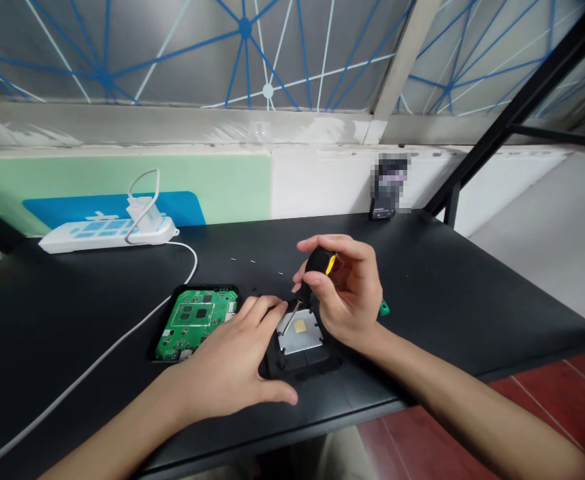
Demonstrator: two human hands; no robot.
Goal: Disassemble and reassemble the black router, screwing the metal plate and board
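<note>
My right hand (349, 287) is closed round the black and yellow handle of a screwdriver (317, 267). The shaft slants down to the left, its tip at the left edge of a silver metal plate (309, 339) with a small yellowish square. That plate sits in a black plastic cover (297, 365). My left hand (237, 357) lies with fingers apart over the cover's left side, thumb at the near edge, touching it. Left of it a green circuit board (192, 320) rests in a black case, its lower right corner partly behind my left hand.
Small screws (253, 261) lie beyond the cover. A white power strip (107, 233) with a plugged-in charger stands at the back left, its white cable (117, 343) crossing the black table (452, 300). A phone (385, 193) leans against the wall. Something green (384, 308) shows behind my right hand.
</note>
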